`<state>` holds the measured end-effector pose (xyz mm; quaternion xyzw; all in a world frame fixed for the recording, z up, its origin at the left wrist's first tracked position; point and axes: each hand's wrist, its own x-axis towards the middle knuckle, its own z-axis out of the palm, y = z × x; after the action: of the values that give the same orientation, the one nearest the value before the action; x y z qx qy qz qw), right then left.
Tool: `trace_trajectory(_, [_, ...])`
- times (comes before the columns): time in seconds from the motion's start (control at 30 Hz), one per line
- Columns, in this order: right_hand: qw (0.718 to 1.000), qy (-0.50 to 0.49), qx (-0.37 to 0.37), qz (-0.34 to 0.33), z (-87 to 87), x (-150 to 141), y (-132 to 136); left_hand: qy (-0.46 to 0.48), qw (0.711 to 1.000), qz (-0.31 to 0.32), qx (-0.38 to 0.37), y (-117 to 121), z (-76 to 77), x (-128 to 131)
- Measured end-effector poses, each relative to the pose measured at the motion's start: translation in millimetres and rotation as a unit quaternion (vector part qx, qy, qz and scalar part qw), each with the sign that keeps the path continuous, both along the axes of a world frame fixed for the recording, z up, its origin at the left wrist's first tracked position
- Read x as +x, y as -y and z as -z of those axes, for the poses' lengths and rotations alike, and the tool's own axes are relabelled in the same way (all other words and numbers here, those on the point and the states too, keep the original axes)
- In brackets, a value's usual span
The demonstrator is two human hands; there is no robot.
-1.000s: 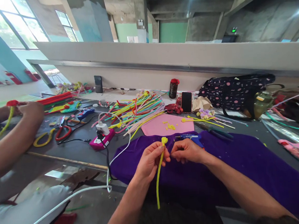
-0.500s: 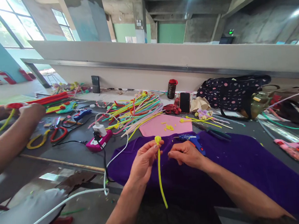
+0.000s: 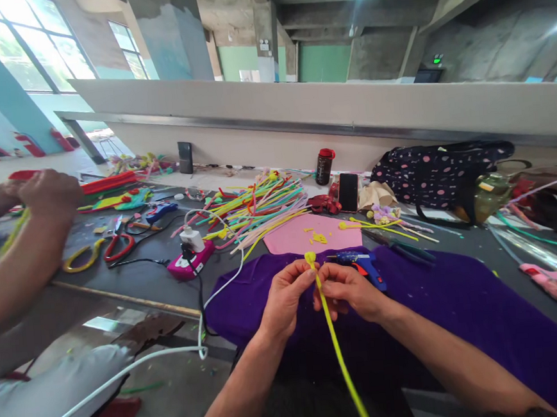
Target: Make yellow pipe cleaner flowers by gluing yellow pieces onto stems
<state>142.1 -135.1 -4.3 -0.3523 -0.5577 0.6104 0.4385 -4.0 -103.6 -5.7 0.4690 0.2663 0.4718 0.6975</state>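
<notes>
A yellow pipe cleaner [image 3: 336, 348] with a small rounded yellow head [image 3: 310, 257] is held upright over the purple cloth [image 3: 439, 292]. My left hand [image 3: 285, 296] pinches it just under the head. Close beside, the fingers of my right hand [image 3: 355, 287] are closed on the stem, thumb and index finger meeting near the left fingertips. The long stem hangs down toward my lap, slanting to the right. Behind my right hand a blue glue gun [image 3: 373, 270] lies on the cloth. Yellow scraps [image 3: 318, 237] rest on a pink sheet [image 3: 285, 237] beyond.
Many coloured pipe cleaners [image 3: 259, 203] lie in a heap. A magenta power strip [image 3: 191, 261] with cables is at left, near scissors [image 3: 120, 246]. A phone [image 3: 348, 191], bottle [image 3: 324, 166] and patterned bag [image 3: 442, 176] stand behind. Another person's hand [image 3: 55, 194] works at far left.
My right hand has moved left onto the yellow stem beside my left hand. The stem's lower end has swung right. The other person's hands have shifted slightly.
</notes>
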Motion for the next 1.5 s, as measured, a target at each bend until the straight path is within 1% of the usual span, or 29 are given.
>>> trace_trajectory(0.1, [1.000,-0.015,-0.013,0.004,3.3,-0.4,-0.9,-0.004,1.000,-0.009,0.026,2.5,0.8,-1.0])
trace_trajectory(0.2, [1.000,-0.008,-0.017,0.010,5.2,1.0,-1.3,0.002,0.999,0.001,0.045,5.3,1.0,-2.2])
trace_trajectory(0.37, [0.997,0.003,-0.034,-0.065,6.1,6.5,0.6,0.016,0.998,0.026,0.062,7.2,0.6,-10.2])
trace_trajectory(0.47, [0.994,0.017,-0.039,-0.104,7.6,9.1,1.2,0.029,0.997,0.049,0.054,9.7,2.2,-14.5])
trace_trajectory(0.57, [0.990,0.060,-0.031,-0.124,6.9,11.3,-0.9,0.039,0.997,0.042,0.046,13.2,4.4,-15.7])
trace_trajectory(0.6, [0.990,0.081,-0.022,-0.116,5.8,12.6,-2.4,0.042,0.997,0.034,0.045,14.0,4.9,-15.6])
trace_trajectory(0.67, [0.992,0.108,-0.002,-0.067,2.7,16.4,-6.4,0.049,0.998,0.017,0.036,14.4,5.0,-14.9])
trace_trajectory(0.73, [0.995,0.101,0.005,0.006,-0.6,21.4,-10.7,0.050,0.999,0.012,0.007,12.9,4.5,-13.5])
trace_trajectory(0.8, [0.995,0.082,-0.006,0.060,-3.0,26.4,-13.7,0.045,0.998,0.015,-0.029,10.1,4.1,-11.4])
trace_trajectory(0.9, [0.994,0.082,-0.006,0.074,-4.8,30.4,-14.1,0.035,0.997,0.034,-0.053,6.9,4.2,-7.5])
trace_trajectory(1.0, [0.994,0.096,0.011,0.057,-4.9,29.1,-11.0,0.027,0.998,0.038,-0.035,6.8,4.2,-4.0])
trace_trajectory(1.13, [0.991,0.126,0.018,0.031,-3.2,22.5,-7.5,0.034,0.999,0.018,0.019,7.4,1.9,-0.8])
trace_trajectory(1.23, [0.987,0.150,0.035,0.034,-1.3,18.7,-6.7,0.039,0.998,0.008,0.051,5.9,0.1,1.5])
trace_trajectory(1.3, [0.986,0.157,0.045,0.030,-1.1,17.7,-6.4,0.033,0.998,0.005,0.057,4.4,0.2,2.5])
trace_trajectory(1.37, [0.986,0.158,0.049,0.007,-2.1,17.4,-5.5,0.019,0.998,0.007,0.054,3.4,1.4,2.4])
trace_trajectory(1.5, [0.987,0.143,0.040,-0.064,-4.3,17.0,-3.3,-0.001,0.998,0.021,0.057,3.8,3.9,-1.3])
